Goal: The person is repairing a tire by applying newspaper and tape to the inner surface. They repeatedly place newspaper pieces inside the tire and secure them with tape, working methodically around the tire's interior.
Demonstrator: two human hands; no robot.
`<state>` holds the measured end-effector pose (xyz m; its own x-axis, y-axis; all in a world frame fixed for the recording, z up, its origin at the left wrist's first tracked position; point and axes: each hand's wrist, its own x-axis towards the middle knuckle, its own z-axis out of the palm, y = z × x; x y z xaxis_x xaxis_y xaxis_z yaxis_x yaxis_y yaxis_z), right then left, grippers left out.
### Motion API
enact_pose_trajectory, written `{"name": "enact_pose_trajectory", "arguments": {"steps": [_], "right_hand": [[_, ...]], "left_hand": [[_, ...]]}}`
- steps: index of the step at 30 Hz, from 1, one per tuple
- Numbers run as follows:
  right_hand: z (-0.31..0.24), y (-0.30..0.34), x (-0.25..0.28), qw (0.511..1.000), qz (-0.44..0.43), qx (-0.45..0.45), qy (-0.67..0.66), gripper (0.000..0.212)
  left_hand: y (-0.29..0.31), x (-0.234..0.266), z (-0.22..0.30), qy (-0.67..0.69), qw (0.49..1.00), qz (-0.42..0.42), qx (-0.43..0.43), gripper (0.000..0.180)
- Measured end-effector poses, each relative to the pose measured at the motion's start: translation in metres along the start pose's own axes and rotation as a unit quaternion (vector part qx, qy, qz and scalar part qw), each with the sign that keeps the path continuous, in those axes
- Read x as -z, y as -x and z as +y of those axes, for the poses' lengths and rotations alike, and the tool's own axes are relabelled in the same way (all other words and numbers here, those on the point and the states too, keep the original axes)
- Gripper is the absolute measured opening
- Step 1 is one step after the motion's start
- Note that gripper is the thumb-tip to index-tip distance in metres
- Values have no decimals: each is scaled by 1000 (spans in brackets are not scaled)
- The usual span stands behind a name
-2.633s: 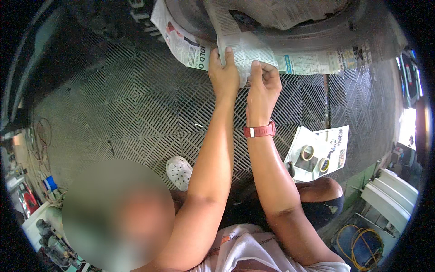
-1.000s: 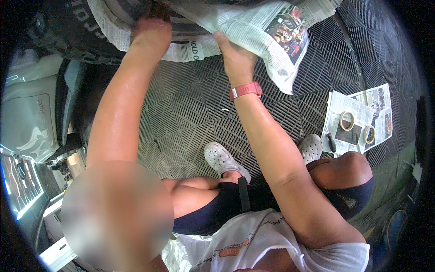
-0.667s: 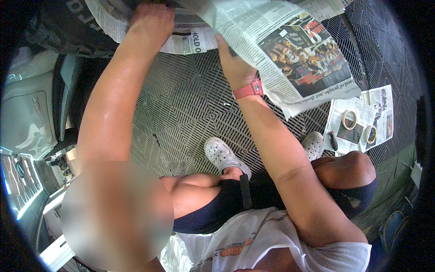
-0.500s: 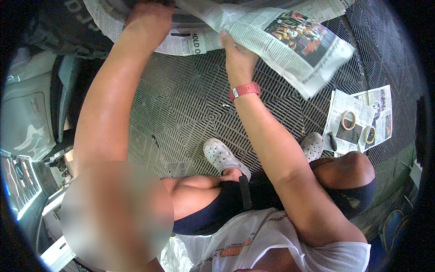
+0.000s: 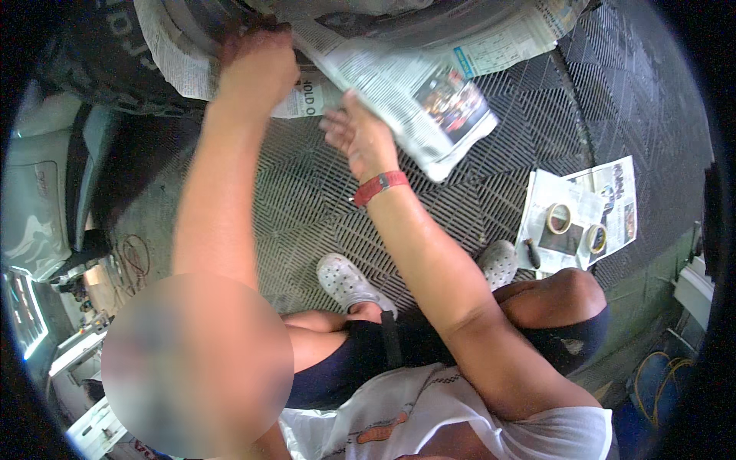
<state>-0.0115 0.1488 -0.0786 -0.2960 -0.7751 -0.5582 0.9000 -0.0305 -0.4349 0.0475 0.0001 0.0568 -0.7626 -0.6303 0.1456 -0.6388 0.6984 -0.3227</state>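
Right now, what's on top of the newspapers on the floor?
Two ring-shaped rolls and, near the left edge, a slim dark thing. Whatever print they cover is hidden.

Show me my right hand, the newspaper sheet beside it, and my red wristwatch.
Right hand (image 5: 363,139): head view, middle of the hand.
Newspaper sheet (image 5: 402,101): head view, its printed middle.
Red wristwatch (image 5: 379,187): head view, on its band.

Slatted floor tiles (image 5: 295,188), looped yellow cable (image 5: 638,383), glossy grey panel (image 5: 34,211)

Floor (image 5: 299,199): dark slatted zigzag tiles underfoot
Light (image 5: 31,313): white glare away to the left
Right: a pale boxy fixture (image 5: 694,291)
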Motion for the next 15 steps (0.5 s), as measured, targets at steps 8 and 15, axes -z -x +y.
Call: {"name": "enact_pose_trajectory", "arguments": {"steps": [8, 15], "right_hand": [[27, 30, 50, 880, 111, 196, 419, 21], [-105, -11, 9, 690, 142, 543, 457, 33]], "left_hand": [[22, -76, 128, 491, 759, 258, 341, 62], [18, -98, 126, 735, 475, 256, 411, 50]]}}
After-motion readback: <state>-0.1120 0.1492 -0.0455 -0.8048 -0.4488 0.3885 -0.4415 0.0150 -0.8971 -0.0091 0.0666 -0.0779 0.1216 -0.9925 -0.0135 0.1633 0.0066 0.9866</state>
